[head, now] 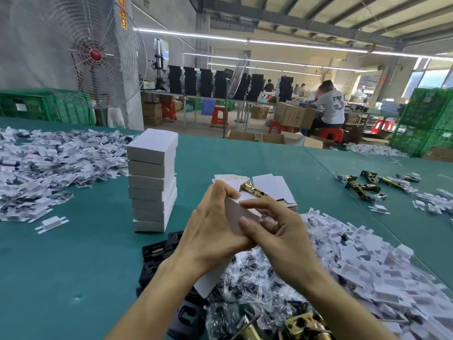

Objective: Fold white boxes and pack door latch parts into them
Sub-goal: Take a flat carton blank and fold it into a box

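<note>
Though pillar lettering point(123, 19) is unreadable, left hand point(213, 224) and right hand point(277, 231) grip a white box point(236, 213).

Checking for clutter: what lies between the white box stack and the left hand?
Only bare green table separates the white box stack from the left hand, per the head view.

The stack of folded boxes point(152, 182) stands on the tabletop point(73, 266) just left of my left grip point(210, 231). Between that and my right grip point(277, 231) sits a box point(236, 213), with flat blanks point(272, 186) right behind it carrying a latch point(252, 190). Bagged parts point(245, 280) lie under my wrists, plates point(157, 249) to their left, loose latches point(362, 186) far right.
</note>
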`<state>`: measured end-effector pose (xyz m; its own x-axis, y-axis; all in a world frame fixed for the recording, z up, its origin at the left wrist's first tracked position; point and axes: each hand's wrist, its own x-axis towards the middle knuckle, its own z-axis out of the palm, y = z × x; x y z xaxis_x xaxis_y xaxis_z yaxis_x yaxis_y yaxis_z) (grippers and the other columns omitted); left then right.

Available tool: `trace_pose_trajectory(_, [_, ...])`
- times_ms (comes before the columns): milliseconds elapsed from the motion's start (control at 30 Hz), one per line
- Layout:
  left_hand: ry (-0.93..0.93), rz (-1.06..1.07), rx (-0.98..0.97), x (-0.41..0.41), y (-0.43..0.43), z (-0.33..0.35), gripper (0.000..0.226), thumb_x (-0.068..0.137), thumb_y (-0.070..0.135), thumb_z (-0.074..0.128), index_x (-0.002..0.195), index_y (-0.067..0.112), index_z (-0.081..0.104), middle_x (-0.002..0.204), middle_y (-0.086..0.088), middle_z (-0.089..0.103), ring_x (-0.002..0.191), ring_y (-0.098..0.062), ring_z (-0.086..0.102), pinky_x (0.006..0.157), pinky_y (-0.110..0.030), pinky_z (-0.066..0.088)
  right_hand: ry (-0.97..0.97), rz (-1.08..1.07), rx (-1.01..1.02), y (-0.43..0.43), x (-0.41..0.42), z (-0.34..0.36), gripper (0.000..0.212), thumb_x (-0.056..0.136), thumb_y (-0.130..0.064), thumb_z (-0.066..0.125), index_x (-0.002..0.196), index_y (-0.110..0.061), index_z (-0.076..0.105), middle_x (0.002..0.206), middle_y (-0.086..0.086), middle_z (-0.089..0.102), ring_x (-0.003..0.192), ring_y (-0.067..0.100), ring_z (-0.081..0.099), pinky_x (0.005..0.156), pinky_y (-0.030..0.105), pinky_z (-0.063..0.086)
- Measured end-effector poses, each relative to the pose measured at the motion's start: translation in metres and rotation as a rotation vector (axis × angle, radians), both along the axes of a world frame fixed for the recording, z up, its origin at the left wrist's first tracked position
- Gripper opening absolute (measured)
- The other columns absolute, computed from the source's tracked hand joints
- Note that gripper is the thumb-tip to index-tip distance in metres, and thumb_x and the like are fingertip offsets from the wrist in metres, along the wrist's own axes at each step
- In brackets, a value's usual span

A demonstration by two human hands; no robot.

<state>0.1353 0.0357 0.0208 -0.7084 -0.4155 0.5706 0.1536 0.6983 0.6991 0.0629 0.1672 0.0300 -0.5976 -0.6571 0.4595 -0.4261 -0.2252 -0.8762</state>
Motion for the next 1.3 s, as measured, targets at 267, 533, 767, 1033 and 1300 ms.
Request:
trace_pose_trajectory(267, [-0.037, -0.312, 0.295, 0.007, -0.014, 0.014, 0.044, 0.07, 0.038, 0.084, 0.108, 0.044, 0.064, 0.11, 0.016, 0.069, 0.089, -0.02, 0.074, 0.073, -0.036, 0.062, -0.081, -0.019, -0.097, 0.005, -0.021, 0.015, 0.022, 0.09, -0.001, 0.063, 0.095, -0.019, 0.075, 0.093, -0.001, 0.077, 0.083, 0.011, 0.072, 0.071, 0.025, 0.058])
trace_pose_trajectory(533, [0.058, -0.309, 0.343, 0.01, -0.011, 0.018, 0.024, 0.079, 0.029, 0.079, 0.099, 0.038, 0.069, 0.102, 0.004, 0.074, 0.084, -0.025, 0.074, 0.071, -0.043, 0.064, -0.103, 0.114, -0.036, 0.007, -0.033, 0.016, 0.031, 0.078, -0.016, 0.069, 0.109, -0.02, 0.072, 0.105, 0.003, 0.076, 0.09, 0.016, 0.071, 0.076, 0.028, 0.059])
trace_pose_trajectory(767, [0.132, -0.363, 0.367, 0.006, -0.009, 0.015, 0.03, 0.08, 0.023, 0.073, 0.108, 0.031, 0.067, 0.104, -0.003, 0.075, 0.087, -0.015, 0.072, 0.073, -0.032, 0.062, -0.022, 0.162, 0.041, 0.017, -0.037, 0.021, 0.044, 0.075, -0.014, 0.071, 0.117, -0.024, 0.067, 0.108, 0.005, 0.073, 0.093, 0.03, 0.072, 0.077, 0.037, 0.062])
trace_pose_trajectory(1033, [-0.079, 0.003, 0.797, 0.002, -0.008, 0.019, 0.071, 0.062, 0.077, 0.061, 0.11, 0.025, 0.054, 0.116, -0.006, 0.063, 0.097, -0.022, 0.069, 0.071, -0.037, 0.058, 0.192, -0.175, -0.132, 0.024, -0.03, 0.025, 0.045, 0.078, -0.001, 0.076, 0.113, -0.026, 0.062, 0.111, -0.003, 0.068, 0.107, 0.014, 0.066, 0.085, 0.028, 0.058])
trace_pose_trajectory(1300, [-0.242, -0.775, 1.436, -0.001, 0.002, 0.014, 0.076, 0.088, 0.076, 0.044, 0.13, 0.016, 0.066, 0.11, -0.021, 0.067, 0.097, -0.037, 0.065, 0.085, -0.057, 0.055, 0.296, 0.06, 0.047, 0.025, -0.011, 0.007, 0.053, 0.074, 0.019, 0.072, 0.104, -0.024, 0.061, 0.124, -0.001, 0.064, 0.118, 0.01, 0.062, 0.088, 0.034, 0.059])
